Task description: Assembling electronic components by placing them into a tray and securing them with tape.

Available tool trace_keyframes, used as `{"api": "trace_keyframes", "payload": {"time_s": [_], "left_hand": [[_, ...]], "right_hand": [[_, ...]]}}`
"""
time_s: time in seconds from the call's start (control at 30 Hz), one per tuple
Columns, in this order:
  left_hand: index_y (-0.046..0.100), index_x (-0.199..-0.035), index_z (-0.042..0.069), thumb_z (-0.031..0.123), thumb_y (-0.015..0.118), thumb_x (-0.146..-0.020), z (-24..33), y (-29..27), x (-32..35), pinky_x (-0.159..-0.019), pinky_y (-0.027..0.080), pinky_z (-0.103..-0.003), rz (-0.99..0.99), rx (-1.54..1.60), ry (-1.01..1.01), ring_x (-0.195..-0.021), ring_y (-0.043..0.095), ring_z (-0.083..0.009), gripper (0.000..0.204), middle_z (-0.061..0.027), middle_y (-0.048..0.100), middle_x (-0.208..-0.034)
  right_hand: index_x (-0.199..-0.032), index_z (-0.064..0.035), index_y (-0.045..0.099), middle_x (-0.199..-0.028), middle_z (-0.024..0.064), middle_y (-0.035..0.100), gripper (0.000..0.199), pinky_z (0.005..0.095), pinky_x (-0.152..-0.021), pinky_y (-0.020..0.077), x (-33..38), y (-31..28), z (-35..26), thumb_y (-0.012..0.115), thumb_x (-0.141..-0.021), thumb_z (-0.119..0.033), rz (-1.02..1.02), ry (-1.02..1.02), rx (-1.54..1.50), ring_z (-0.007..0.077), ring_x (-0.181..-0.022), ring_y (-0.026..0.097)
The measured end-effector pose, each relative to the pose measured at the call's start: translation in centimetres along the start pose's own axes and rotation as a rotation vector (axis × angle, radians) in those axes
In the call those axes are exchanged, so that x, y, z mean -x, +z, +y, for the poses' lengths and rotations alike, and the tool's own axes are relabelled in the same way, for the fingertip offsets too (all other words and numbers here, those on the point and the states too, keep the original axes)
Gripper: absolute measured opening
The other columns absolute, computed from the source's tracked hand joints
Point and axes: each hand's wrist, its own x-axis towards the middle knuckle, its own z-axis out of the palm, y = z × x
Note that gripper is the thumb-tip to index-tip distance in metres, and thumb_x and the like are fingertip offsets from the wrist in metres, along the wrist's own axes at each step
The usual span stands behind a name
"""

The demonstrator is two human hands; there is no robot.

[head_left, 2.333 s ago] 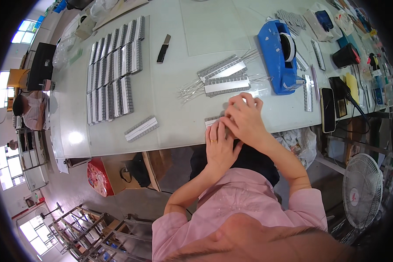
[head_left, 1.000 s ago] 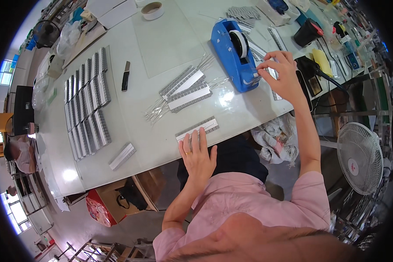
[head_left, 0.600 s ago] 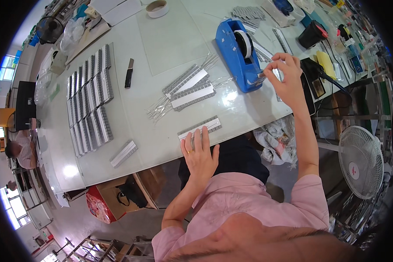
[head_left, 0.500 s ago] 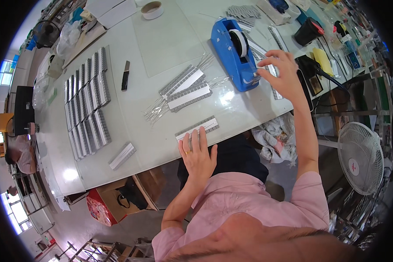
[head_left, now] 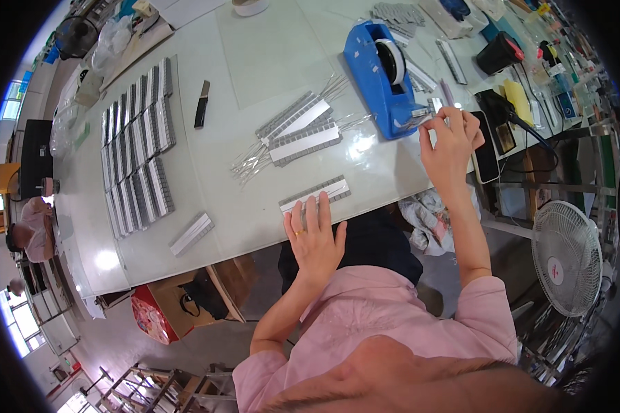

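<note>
My left hand [head_left: 315,241] lies flat, fingers stretched, on a grey segmented strip with a white middle band [head_left: 335,188] near the table's front edge. At the front of a blue tape dispenser [head_left: 379,93], my right hand [head_left: 450,146] is closed in a pinch. A short piece of clear tape [head_left: 421,123] appears to run from the dispenser's cutter to its fingertips. The dispenser carries a roll of tape [head_left: 391,63]. Beyond my left hand, several similar strips with thin wire ends [head_left: 304,141] lie in a loose pile.
Rows of finished-looking strips [head_left: 138,141] lie at the left, with a single strip [head_left: 191,235] nearer me. A black-handled knife [head_left: 201,110] rests between rows and pile. Right of the dispenser are a phone [head_left: 486,148], a black cup [head_left: 497,55] and a cable. A white fan [head_left: 566,258] stands at right.
My right hand has moved down and closed from an open reach into a pinch at the dispenser's front. My left hand stays on the strip. The view has shifted slightly.
</note>
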Motion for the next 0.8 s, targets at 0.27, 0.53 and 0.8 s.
{"api": "trace_keyframes", "payload": {"time_s": [0.27, 0.53, 0.8], "left_hand": [[0.048, -0.149, 0.008, 0.033, 0.072, -0.088, 0.1, 0.3, 0.2, -0.115, 0.028, -0.057, -0.025, 0.025, -0.023, -0.135, 0.036, -0.0384, 0.070, -0.0143, 0.045, -0.143], [0.049, -0.148, 0.009, 0.035, 0.073, -0.087, 0.0, 0.5, 0.4, -0.115, 0.028, -0.057, -0.014, 0.008, -0.015, -0.137, 0.035, -0.0370, 0.070, -0.0135, 0.044, -0.144], [0.050, -0.147, 0.009, 0.036, 0.072, -0.087, 0.0, 0.6, 0.4, -0.116, 0.027, -0.057, -0.013, 0.010, -0.012, -0.137, 0.035, -0.0370, 0.070, -0.0131, 0.044, -0.144]], "right_hand": [[-0.086, -0.0135, 0.070, -0.120, 0.0053, 0.058, 0.006, 0.0469, -0.104, 0.0297, 5.9, 3.0, -6.7, 0.075, -0.083, -0.016, -0.490, 0.073, -0.710, 0.0311, -0.120, 0.044], [-0.087, -0.0127, 0.071, -0.120, 0.0021, 0.058, 0.009, 0.0468, -0.098, 0.0293, 6.8, 4.4, -8.8, 0.075, -0.081, -0.016, -0.519, 0.020, -0.649, 0.0299, -0.121, 0.043], [-0.090, -0.0150, 0.072, -0.114, 0.0012, 0.059, 0.015, 0.0488, -0.093, 0.0305, 7.7, 4.3, -9.4, 0.077, -0.078, -0.020, -0.260, -0.119, -0.476, 0.0322, -0.116, 0.046]]}}
